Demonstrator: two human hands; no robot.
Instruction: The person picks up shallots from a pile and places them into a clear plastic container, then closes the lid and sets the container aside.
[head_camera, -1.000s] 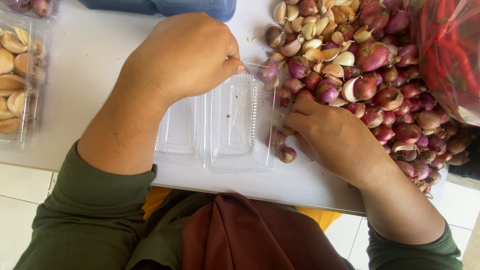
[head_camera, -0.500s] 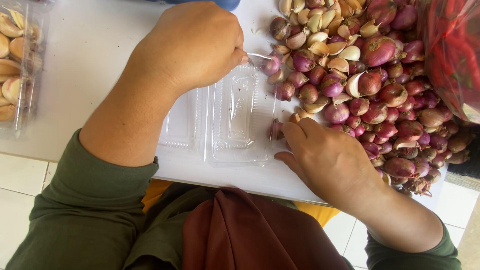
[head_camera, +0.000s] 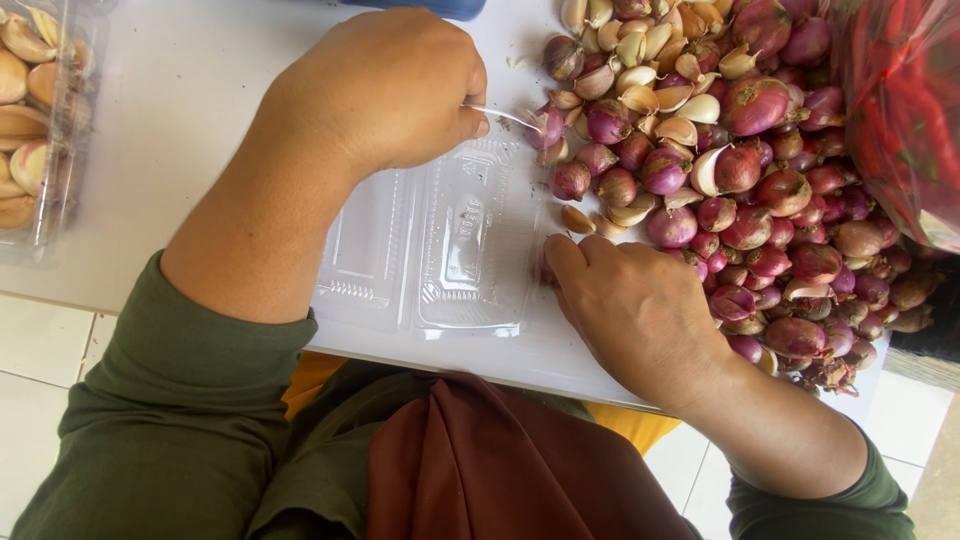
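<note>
My left hand (head_camera: 385, 90) pinches the thin far edge of a clear plastic clamshell container (head_camera: 440, 240) that lies open on the white table (head_camera: 180, 100). My right hand (head_camera: 640, 310) rests palm down at the container's right edge. Its fingertips are closed over a small purple shallot (head_camera: 546, 270), which is mostly hidden. A big pile of shallots and garlic cloves (head_camera: 740, 200) lies just right of both hands, touching the right hand's knuckles.
A clear box of peeled garlic cloves (head_camera: 30, 120) stands at the far left. A bag of red chillies (head_camera: 900, 100) sits at the upper right, over the pile. A blue object (head_camera: 420, 8) is at the table's far edge. The near table edge runs under my forearms.
My right hand has drawn back from the pile toward the container's right edge, fingers curled on a small shallot. My left hand keeps its pinch on the container's edge.
</note>
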